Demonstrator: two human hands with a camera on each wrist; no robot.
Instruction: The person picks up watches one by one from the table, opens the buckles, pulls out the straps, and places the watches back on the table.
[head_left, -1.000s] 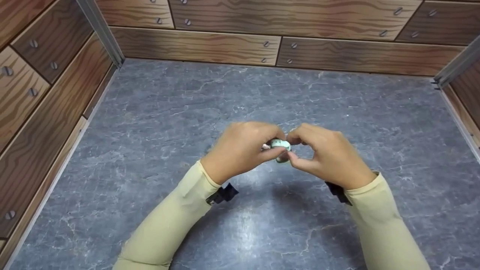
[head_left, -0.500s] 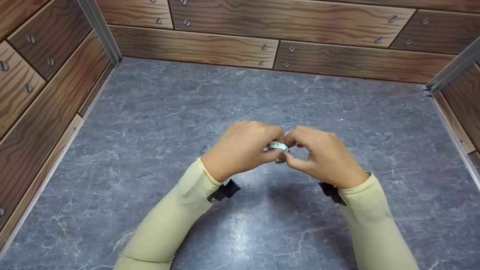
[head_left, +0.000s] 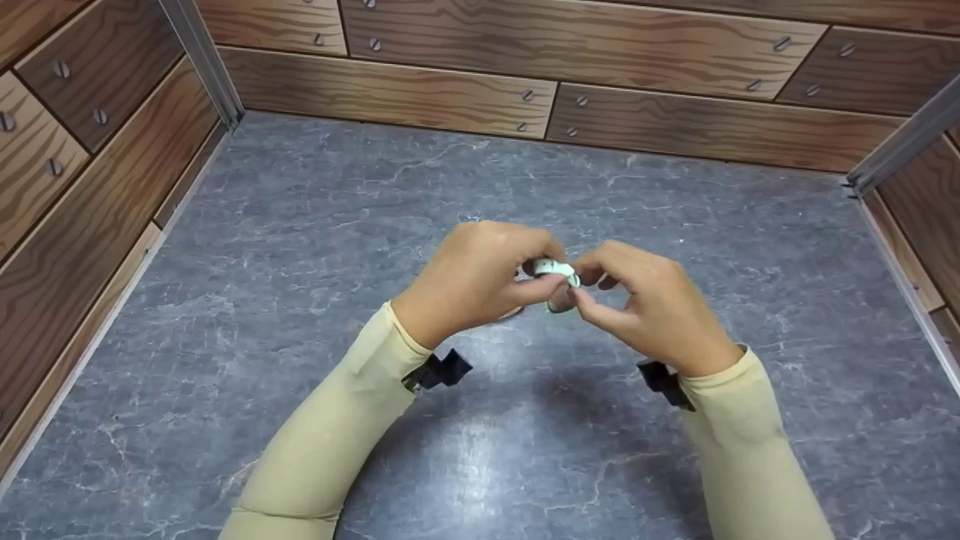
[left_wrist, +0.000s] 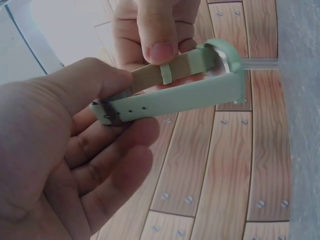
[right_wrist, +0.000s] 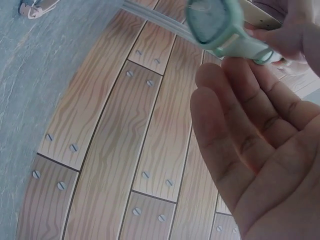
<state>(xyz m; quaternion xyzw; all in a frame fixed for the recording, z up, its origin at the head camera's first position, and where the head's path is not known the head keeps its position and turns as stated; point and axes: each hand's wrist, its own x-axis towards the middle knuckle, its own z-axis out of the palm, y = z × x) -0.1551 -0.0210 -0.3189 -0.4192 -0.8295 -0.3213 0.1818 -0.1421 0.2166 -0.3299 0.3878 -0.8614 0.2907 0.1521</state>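
Observation:
A mint-green wristwatch (head_left: pixel 553 268) is held up between both hands above the table. My left hand (head_left: pixel 484 281) pinches the buckle end of its strap between thumb and fingers. In the left wrist view the strap (left_wrist: pixel 185 100) forms a loop, with small holes near the buckle and the case at the far end. My right hand (head_left: pixel 649 304) pinches the other strap part, its thumb on the tan inner side beside the keeper loop (left_wrist: pixel 166 73). The right wrist view shows the watch face (right_wrist: pixel 207 20) turned outward, slightly blurred.
On the table lies a pale pink strap-like thing (right_wrist: pixel 37 9), seen in the right wrist view's top corner. Wood-patterned panels (head_left: pixel 450 82) wall the back and sides of the grey marbled table (head_left: pixel 375 187), with metal posts (head_left: pixel 202 60) at the corners.
Both hands have risen a little in the head view with the watch. The left hand has turned slightly, and a thin pinkish edge now shows beneath it on the table.

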